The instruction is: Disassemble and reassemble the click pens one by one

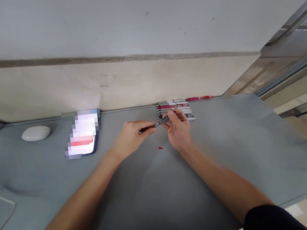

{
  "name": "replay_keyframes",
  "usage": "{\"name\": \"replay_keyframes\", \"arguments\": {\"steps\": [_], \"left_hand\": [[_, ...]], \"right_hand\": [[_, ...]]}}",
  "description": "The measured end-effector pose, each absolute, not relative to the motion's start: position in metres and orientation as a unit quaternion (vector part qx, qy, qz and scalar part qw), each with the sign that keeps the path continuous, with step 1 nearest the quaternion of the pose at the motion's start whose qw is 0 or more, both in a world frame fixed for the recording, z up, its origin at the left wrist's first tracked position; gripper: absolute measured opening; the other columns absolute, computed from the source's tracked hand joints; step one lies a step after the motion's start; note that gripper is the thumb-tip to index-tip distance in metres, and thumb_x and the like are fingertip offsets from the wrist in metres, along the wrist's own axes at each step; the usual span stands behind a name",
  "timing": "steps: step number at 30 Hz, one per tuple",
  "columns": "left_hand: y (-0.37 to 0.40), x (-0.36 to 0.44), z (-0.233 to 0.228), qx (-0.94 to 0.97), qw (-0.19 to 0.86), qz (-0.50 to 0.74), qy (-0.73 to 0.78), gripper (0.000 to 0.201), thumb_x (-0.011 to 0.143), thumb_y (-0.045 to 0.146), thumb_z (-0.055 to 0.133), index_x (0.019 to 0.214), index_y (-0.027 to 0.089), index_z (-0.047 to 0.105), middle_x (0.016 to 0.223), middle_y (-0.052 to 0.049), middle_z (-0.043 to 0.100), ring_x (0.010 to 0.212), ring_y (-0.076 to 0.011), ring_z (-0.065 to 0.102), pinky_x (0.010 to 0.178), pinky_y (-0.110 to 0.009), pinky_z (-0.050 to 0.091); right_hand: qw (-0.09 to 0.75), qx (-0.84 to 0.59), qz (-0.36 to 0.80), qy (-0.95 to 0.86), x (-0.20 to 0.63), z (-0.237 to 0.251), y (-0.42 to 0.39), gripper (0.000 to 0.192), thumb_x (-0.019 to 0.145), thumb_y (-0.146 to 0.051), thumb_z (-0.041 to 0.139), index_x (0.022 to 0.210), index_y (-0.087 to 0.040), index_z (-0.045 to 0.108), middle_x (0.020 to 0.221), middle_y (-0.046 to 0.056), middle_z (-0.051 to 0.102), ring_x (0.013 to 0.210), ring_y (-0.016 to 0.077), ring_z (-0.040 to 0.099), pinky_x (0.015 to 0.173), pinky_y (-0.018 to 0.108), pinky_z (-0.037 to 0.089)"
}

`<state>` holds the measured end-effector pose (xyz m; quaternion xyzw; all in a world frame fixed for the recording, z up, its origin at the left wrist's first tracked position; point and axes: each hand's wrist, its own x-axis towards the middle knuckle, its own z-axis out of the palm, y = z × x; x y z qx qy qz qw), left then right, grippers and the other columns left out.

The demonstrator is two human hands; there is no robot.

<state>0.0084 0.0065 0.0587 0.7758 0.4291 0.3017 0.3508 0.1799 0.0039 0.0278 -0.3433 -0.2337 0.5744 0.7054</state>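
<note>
Between my two hands is a dark grey pen, held slightly tilted above the table. My left hand pinches its left end, and my right hand has its fingers closed round the right end. Just behind my right hand lies a row of several pens, white, grey and red, side by side near the wall; my fingers hide part of it. One red pen lies apart at the right, along the table's back edge. A small red piece rests on the table below my hands.
On the left of the grey table are a white oval case and a phone with a lit, blurred screen. A white cable lies at the far left. The wall rises behind the table.
</note>
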Motion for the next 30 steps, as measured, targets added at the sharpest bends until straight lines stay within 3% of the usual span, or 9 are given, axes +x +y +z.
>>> {"name": "replay_keyframes", "arguments": {"steps": [3,14,18,25,30], "left_hand": [[0.007,0.008,0.057,0.778,0.348,0.302,0.427,0.023,0.090,0.038,0.061,0.086,0.019,0.073,0.072,0.000,0.069,0.069,-0.0150,0.061,0.061,-0.024,0.045],[0.005,0.001,0.077,0.756,0.510,0.189,0.364,0.032,0.096,0.037,0.049,0.078,0.017,0.067,0.072,-0.001,0.066,0.069,-0.0123,0.060,0.066,-0.022,0.046],[0.005,0.001,0.072,0.762,0.487,0.201,0.376,0.033,0.096,0.039,0.049,0.077,0.018,0.066,0.071,0.000,0.065,0.070,-0.0130,0.060,0.066,-0.022,0.045],[0.005,0.006,0.062,0.802,0.348,0.247,0.419,0.034,0.095,0.036,0.050,0.071,0.017,0.063,0.064,0.002,0.058,0.060,-0.0109,0.051,0.057,-0.022,0.038],[0.008,0.005,0.061,0.782,0.391,0.246,0.419,0.029,0.095,0.037,0.050,0.083,0.018,0.068,0.069,0.002,0.065,0.064,-0.0122,0.058,0.061,-0.022,0.044]], "right_hand": [[0.697,-0.341,0.586,-0.235,0.181,0.028,0.004,0.028,0.065,-0.028,0.084,0.075,-0.024,0.059,0.079,-0.009,0.067,0.070,0.0090,0.067,0.061,0.023,0.058],[0.665,-0.255,0.640,-0.289,0.188,0.030,0.003,0.023,0.063,-0.029,0.087,0.075,-0.026,0.068,0.079,-0.009,0.066,0.070,0.0093,0.069,0.059,0.022,0.061],[0.669,-0.260,0.639,-0.277,0.185,0.030,0.002,0.023,0.063,-0.027,0.087,0.074,-0.026,0.066,0.075,-0.009,0.066,0.068,0.0086,0.069,0.062,0.023,0.061],[0.694,-0.328,0.602,-0.221,0.180,0.028,0.004,0.026,0.063,-0.025,0.086,0.074,-0.024,0.063,0.075,-0.008,0.068,0.069,0.0088,0.069,0.059,0.020,0.059],[0.685,-0.328,0.608,-0.229,0.182,0.027,0.003,0.027,0.063,-0.027,0.085,0.077,-0.025,0.062,0.078,-0.008,0.068,0.072,0.0100,0.070,0.059,0.021,0.059]]}}
